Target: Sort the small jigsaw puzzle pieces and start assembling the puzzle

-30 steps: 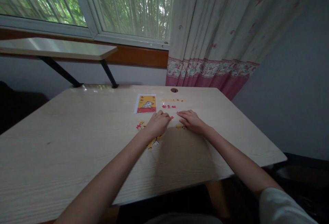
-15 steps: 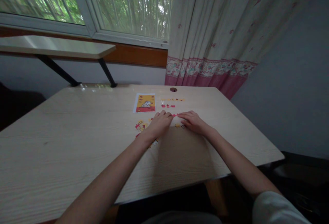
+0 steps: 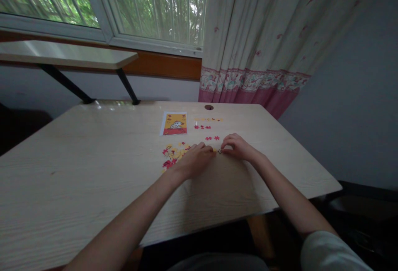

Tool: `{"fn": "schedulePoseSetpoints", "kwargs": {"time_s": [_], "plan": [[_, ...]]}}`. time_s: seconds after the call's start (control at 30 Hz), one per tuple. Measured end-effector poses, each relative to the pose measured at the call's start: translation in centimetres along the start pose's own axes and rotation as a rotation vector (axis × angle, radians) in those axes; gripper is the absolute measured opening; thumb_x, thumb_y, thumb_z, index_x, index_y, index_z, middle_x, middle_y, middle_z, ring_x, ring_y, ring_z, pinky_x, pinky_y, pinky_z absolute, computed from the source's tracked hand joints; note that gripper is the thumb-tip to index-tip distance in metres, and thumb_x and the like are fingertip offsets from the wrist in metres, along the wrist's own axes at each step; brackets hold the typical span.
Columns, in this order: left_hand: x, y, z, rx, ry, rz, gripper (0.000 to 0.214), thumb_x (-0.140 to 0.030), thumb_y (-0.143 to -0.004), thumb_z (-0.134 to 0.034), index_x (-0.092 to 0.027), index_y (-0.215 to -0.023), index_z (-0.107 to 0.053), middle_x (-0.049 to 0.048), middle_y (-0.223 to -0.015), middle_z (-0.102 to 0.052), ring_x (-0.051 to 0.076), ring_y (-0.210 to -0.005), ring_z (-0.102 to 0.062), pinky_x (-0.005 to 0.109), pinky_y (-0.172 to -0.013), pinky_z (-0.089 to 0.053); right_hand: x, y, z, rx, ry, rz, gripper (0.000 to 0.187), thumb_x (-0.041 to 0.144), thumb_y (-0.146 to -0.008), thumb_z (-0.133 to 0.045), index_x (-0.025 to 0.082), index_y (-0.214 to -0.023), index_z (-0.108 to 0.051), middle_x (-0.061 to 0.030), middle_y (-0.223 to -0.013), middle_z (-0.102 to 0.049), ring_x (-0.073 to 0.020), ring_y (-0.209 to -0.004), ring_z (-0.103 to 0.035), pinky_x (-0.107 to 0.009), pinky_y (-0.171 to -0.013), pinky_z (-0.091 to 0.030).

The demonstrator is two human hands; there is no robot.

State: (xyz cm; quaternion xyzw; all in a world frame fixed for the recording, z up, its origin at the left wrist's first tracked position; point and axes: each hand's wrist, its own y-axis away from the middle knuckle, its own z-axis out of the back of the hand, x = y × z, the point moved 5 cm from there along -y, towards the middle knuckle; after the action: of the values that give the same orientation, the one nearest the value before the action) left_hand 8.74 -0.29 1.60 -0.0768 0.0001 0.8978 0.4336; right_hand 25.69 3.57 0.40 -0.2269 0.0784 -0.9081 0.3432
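My left hand (image 3: 199, 159) is closed, its fingertips down on a yellow puzzle piece (image 3: 214, 150) that they mostly cover. Facing it, my right hand (image 3: 238, 146) has thumb and fingers curled in at a small white and dark puzzle piece (image 3: 219, 151). These two pieces lie close together; whether they interlock is hidden. Just beyond, two red puzzle pieces (image 3: 217, 138) rest side by side on the table. Left of my left hand spreads a loose pile of red, yellow and white puzzle pieces (image 3: 169, 163), partly covered by that hand.
A picture card (image 3: 175, 124) with a white animal on yellow and red lies behind the pile. To its right are a row of yellow pieces (image 3: 209, 119) and a row of red pieces (image 3: 202, 127). A raised shelf (image 3: 68, 55) stands at the back left of the table (image 3: 102, 171).
Both hands have let go of the red pieces and moved nearer to me, onto the yellow piece and the white and dark piece. The red pieces now show uncovered.
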Motion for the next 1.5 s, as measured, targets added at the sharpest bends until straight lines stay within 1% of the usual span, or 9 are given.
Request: {"fn": "schedulePoseSetpoints", "kwargs": {"time_s": [0.23,0.43,0.53,0.63,0.7,0.93,1.17,1.33,1.5], "plan": [[0.8,-0.2,-0.2,-0.045,-0.083,0.033,0.03,-0.013,-0.091,-0.04,-0.021,-0.113,-0.058,0.0065,-0.112,-0.061,0.023,-0.099,-0.048,0.034,-0.079,-0.037,-0.3,-0.6,-0.7,-0.042,0.05,-0.088,0.012,0.028,-0.082,-0.062,0.021,-0.087,-0.07,-0.005,-0.089,-0.067,-0.0176,-0.087,-0.057,-0.032,-0.081,-0.04],[1.0,-0.6,0.2,-0.081,-0.086,0.074,0.034,-0.01,-0.09,-0.038,-0.02,-0.117,-0.056,0.008,-0.115,-0.06,0.023,-0.102,-0.048,0.035,-0.082,-0.038,-0.5,-0.9,-0.6,-0.1,0.062,-0.102,0.016,0.029,-0.084,-0.058,0.02,-0.092,-0.069,-0.0071,-0.091,-0.068,-0.0183,-0.088,-0.057,-0.033,-0.082,-0.04],[1.2,-1.0,0.3,-0.09,-0.118,0.134,0.037,-0.009,-0.089,-0.035,-0.019,-0.12,-0.052,0.0098,-0.123,-0.056,0.024,-0.105,-0.047,0.037,-0.082,-0.038,-0.6,-0.9,-0.5,-0.121,0.092,-0.108,0.023,0.029,-0.088,-0.052,0.019,-0.101,-0.067,-0.0085,-0.098,-0.068,-0.0195,-0.093,-0.058,-0.035,-0.084,-0.039],[1.5,-1.4,-0.1,-0.086,-0.139,0.17,0.04,-0.007,-0.088,-0.034,-0.017,-0.123,-0.05,0.0109,-0.127,-0.054,0.025,-0.105,-0.047,0.038,-0.082,-0.038,-0.6,-1.0,-0.8,-0.094,0.102,-0.097,0.027,0.028,-0.09,-0.047,0.02,-0.11,-0.064,-0.0083,-0.108,-0.067,-0.02,-0.1,-0.057,-0.036,-0.088,-0.038],[1.7,-1.5,-0.3,-0.09,-0.149,0.18,0.041,-0.006,-0.087,-0.034,-0.016,-0.122,-0.05,0.0111,-0.127,-0.055,0.025,-0.105,-0.047,0.038,-0.081,-0.038,-0.6,-0.9,-1.0,-0.069,0.103,-0.098,0.028,0.027,-0.09,-0.047,0.021,-0.112,-0.063,-0.0072,-0.112,-0.066,-0.0199,-0.102,-0.056,-0.037,-0.089,-0.037],[1.7,-1.7,-0.3,-0.086,-0.129,0.158,0.036,-0.006,-0.088,-0.035,-0.015,-0.118,-0.053,0.01,-0.123,-0.058,0.025,-0.104,-0.048,0.036,-0.079,-0.036,-0.7,-0.7,-1.5,-0.034,0.103,-0.132,0.029,0.028,-0.091,-0.046,0.021,-0.113,-0.063,-0.0074,-0.115,-0.065,-0.0195,-0.105,-0.055,-0.036,-0.09,-0.037],[1.6,-1.3,0.0,-0.11,-0.115,0.132,0.035,-0.009,-0.09,-0.037,-0.019,-0.12,-0.053,0.0061,-0.129,-0.055,0.024,-0.104,-0.047,0.036,-0.079,-0.035,-0.3,-0.5,-0.9,-0.077,0.111,-0.103,0.028,0.03,-0.09,-0.049,0.021,-0.111,-0.064,-0.0081,-0.109,-0.066,-0.0196,-0.1,-0.055,-0.035,-0.088,-0.037],[1.1,-1.0,0.1,-0.107,-0.069,0.041,0.031,-0.01,-0.088,-0.044,-0.022,-0.113,-0.059,0.0033,-0.114,-0.063,0.022,-0.101,-0.048,0.034,-0.079,-0.034,0.0,-0.5,-0.8,-0.084,0.126,-0.08,0.018,0.031,-0.084,-0.059,0.024,-0.096,-0.07,-0.0065,-0.096,-0.065,-0.0186,-0.092,-0.053,-0.033,-0.085,-0.037],[0.8,-0.9,0.0,-0.115,-0.048,0.032,0.028,-0.01,-0.089,-0.045,-0.02,-0.109,-0.061,0.0044,-0.11,-0.065,0.022,-0.098,-0.049,0.034,-0.079,-0.035,-0.3,-0.5,-0.7,-0.078,0.124,-0.098,0.015,0.029,-0.081,-0.062,0.023,-0.092,-0.071,-0.005,-0.092,-0.066,-0.0176,-0.089,-0.053,-0.033,-0.084,-0.035]]}}
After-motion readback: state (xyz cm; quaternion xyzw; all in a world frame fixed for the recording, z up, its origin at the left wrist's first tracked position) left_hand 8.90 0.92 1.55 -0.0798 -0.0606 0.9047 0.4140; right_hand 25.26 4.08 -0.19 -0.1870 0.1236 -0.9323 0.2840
